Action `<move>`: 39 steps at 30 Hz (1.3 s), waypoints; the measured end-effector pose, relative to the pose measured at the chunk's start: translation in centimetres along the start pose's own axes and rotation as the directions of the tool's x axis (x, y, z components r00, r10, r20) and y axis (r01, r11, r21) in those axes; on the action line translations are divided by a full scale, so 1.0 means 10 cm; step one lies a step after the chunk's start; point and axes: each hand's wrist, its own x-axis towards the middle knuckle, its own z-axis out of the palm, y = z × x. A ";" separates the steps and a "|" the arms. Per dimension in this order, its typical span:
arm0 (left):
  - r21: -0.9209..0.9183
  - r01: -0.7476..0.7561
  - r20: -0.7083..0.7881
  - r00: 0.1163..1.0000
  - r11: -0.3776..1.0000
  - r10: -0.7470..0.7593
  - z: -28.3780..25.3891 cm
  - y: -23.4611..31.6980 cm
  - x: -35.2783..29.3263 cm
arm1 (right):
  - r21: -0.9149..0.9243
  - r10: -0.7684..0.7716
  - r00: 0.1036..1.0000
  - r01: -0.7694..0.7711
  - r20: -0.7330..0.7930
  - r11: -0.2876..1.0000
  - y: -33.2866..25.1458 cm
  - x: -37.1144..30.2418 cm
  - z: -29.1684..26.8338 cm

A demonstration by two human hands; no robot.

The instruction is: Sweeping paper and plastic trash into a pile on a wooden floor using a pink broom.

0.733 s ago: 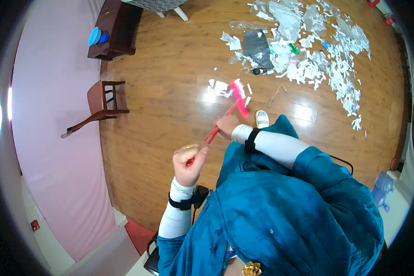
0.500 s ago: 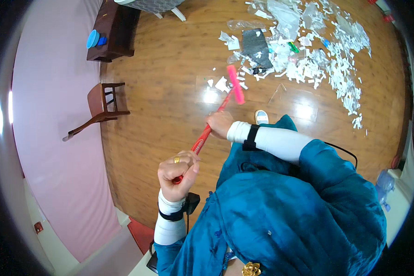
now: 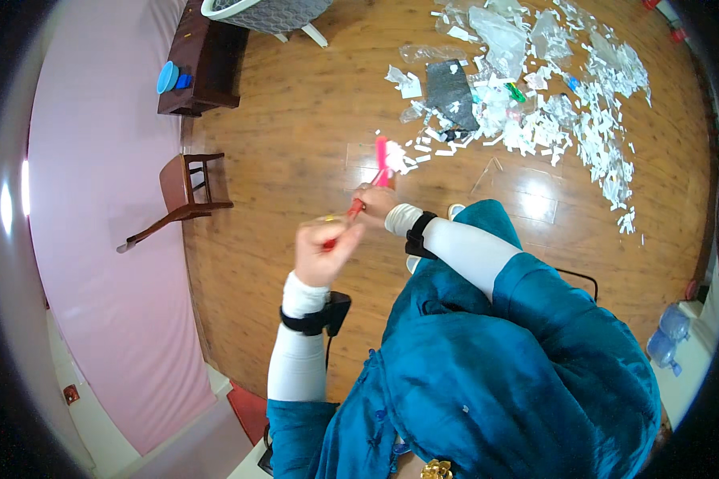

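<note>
A long red-handled broom [image 3: 367, 188] is gripped in both hands out over the wooden floor [image 3: 295, 120]. The left hand [image 3: 323, 249] is closed in a fist around the near end of the handle, raised up close to the camera, and the right hand [image 3: 374, 199] is wrapped around the stick a bit farther along. The pink brush head [image 3: 382, 153] sits at the far end, right at the near edge of a big mess of white paper scraps [image 3: 567, 120] spread across the far right of the floor. A dark flat sheet [image 3: 449, 86] and some clear plastic bags [image 3: 499, 32] are mixed into that pile. Over on the left, a wooden chair [image 3: 185, 191] is parked by the pink wall [image 3: 96, 239], with a dark wooden table [image 3: 204, 56] farther back carrying a blue round lid [image 3: 167, 77].
</note>
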 end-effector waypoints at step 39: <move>-0.280 -0.017 -0.139 0.990 0.960 -0.023 0.60 0.13 0.44 | -0.219 0.075 0.986 -0.107 -0.147 0.970 0.30 -0.22 -1.16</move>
